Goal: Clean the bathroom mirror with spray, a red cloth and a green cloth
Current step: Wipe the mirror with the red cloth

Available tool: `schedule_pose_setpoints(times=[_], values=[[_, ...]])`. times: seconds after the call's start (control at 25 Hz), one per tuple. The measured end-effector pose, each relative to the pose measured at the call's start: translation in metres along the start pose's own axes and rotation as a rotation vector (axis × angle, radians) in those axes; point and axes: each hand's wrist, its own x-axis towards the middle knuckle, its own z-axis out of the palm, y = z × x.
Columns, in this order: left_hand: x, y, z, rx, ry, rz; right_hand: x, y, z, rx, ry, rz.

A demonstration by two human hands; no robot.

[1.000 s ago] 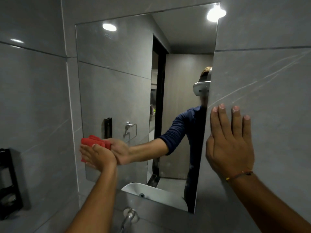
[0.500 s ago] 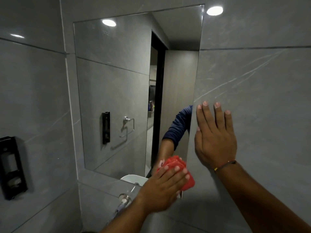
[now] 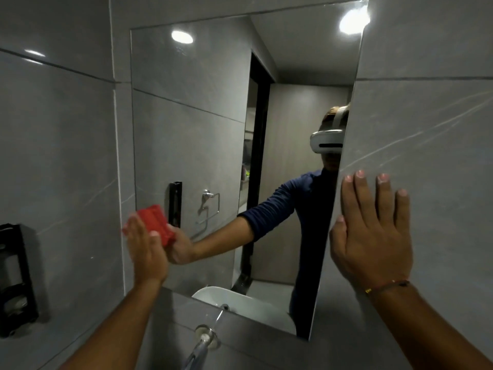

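Note:
The bathroom mirror [image 3: 192,134] hangs on the grey tiled wall and reflects the doorway and the person. My left hand [image 3: 145,249] presses a folded red cloth [image 3: 154,222] flat against the mirror's lower left edge. My right hand [image 3: 370,231] lies flat with fingers spread on the grey tile just right of the mirror's right edge; it holds nothing. No green cloth or spray bottle is in view.
A black dispenser [image 3: 16,279] is fixed to the left wall. A chrome tap [image 3: 202,343] juts out below the mirror. The white basin [image 3: 240,303] and a towel ring [image 3: 209,209] appear only as reflections.
My left hand swept the red cloth from the mirror's lower left to its lower right and back to the lower left. My right hand stayed flat on the tile.

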Motion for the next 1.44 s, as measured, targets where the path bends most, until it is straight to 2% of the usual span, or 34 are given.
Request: schedule_pose_setpoints(times=[0.12, 0.28, 0.4, 0.48, 0.56, 0.64, 0.68, 0.72, 0.84, 0.88, 0.92, 0.96, 1.04, 1.12, 1.32, 1.36, 1.44], values=[[0.001, -0.015, 0.007, -0.086, 0.1, -0.323, 0.0, -0.001, -0.002, -0.001, 0.013, -0.005], [-0.025, 0.029, 0.026, -0.175, 0.255, -0.636, 0.0, -0.002, -0.006, -0.004, 0.025, -0.005], [-0.09, 0.088, 0.048, -0.228, 0.223, -0.662, 0.0, -0.003, -0.008, -0.001, 0.013, 0.0], [-0.155, 0.145, 0.066, -0.257, 0.118, -0.582, 0.0, -0.002, -0.011, 0.023, -0.007, 0.01], [-0.22, 0.194, 0.09, -0.229, -0.008, -0.389, 0.0, 0.0, -0.015, 0.054, -0.023, 0.009], [-0.267, 0.207, 0.116, -0.147, -0.074, -0.141, 0.001, 0.004, -0.017, 0.073, -0.031, -0.004], [-0.28, 0.198, 0.124, -0.109, -0.101, -0.017, 0.001, 0.006, -0.016, 0.078, -0.033, -0.017], [-0.286, 0.179, 0.123, 0.006, -0.151, 0.183, -0.001, 0.007, -0.016, 0.078, -0.033, -0.03], [-0.256, 0.098, 0.097, 0.403, -0.413, 1.059, -0.003, 0.008, -0.014, 0.07, -0.016, -0.043], [-0.236, 0.075, 0.086, 0.488, -0.488, 1.228, -0.003, 0.007, -0.013, 0.067, -0.014, -0.037], [-0.214, 0.056, 0.076, 0.517, -0.493, 1.316, -0.003, 0.006, -0.012, 0.064, -0.016, -0.031], [-0.195, 0.041, 0.066, 0.507, -0.462, 1.325, -0.004, 0.005, -0.011, 0.061, -0.018, -0.027], [-0.156, 0.013, 0.044, 0.511, -0.363, 1.172, -0.005, 0.004, -0.008, 0.048, -0.02, -0.022], [-0.119, -0.012, 0.024, 0.456, -0.291, 0.854, -0.005, 0.003, -0.007, 0.037, -0.015, -0.019], [-0.048, -0.055, 0.0, 0.091, -0.105, -0.079, -0.005, 0.001, -0.005, 0.009, 0.03, -0.026], [-0.046, -0.057, 0.002, 0.028, -0.062, -0.223, -0.006, 0.001, -0.005, 0.009, 0.034, -0.025], [-0.051, -0.053, 0.007, -0.062, -0.012, -0.392, -0.006, 0.001, -0.005, 0.013, 0.041, -0.029]])
